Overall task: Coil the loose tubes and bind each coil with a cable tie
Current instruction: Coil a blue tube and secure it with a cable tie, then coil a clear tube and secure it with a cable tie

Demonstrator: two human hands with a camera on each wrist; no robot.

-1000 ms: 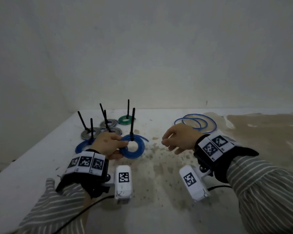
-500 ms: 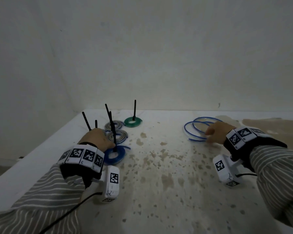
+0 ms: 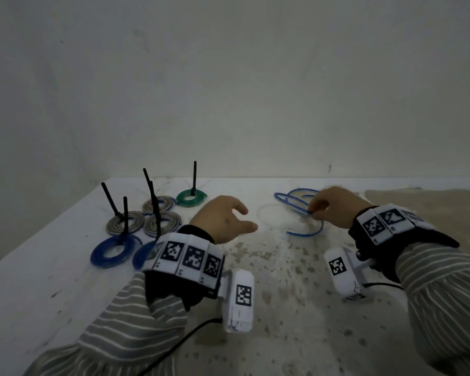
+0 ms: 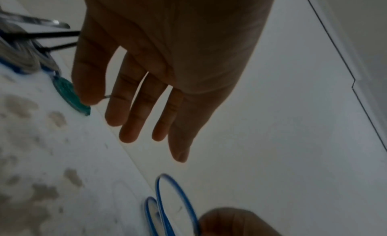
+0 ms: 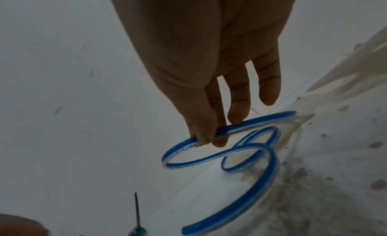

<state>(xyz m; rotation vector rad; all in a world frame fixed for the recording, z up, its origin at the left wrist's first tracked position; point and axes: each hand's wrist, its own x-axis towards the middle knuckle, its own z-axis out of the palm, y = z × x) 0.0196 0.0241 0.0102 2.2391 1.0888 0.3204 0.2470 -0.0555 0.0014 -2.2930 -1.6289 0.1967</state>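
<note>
A loose blue tube (image 3: 299, 210) lies in wide loops at the back right of the table; my right hand (image 3: 334, 207) pinches one loop between thumb and fingers and holds it off the surface. The right wrist view shows the blue tube (image 5: 240, 150) pinched at my fingertips (image 5: 209, 137), its free end curling toward the camera. My left hand (image 3: 223, 215) hovers mid-table with fingers straight and spread, holding nothing; the same hand (image 4: 146, 90) is empty in the left wrist view. A clear tube (image 3: 266, 215) lies faintly between the hands.
At the back left lie several bound coils: two blue (image 3: 111, 251), three grey (image 3: 125, 222) and a green one (image 3: 191, 198), each with a black cable-tie tail standing up. The white table (image 3: 255, 308) is stained brown toward the right. A wall stands close behind.
My left hand let go of the bound blue coil and moved right toward the middle. My right hand reached the loose blue tube, pinched a loop and lifted it.
</note>
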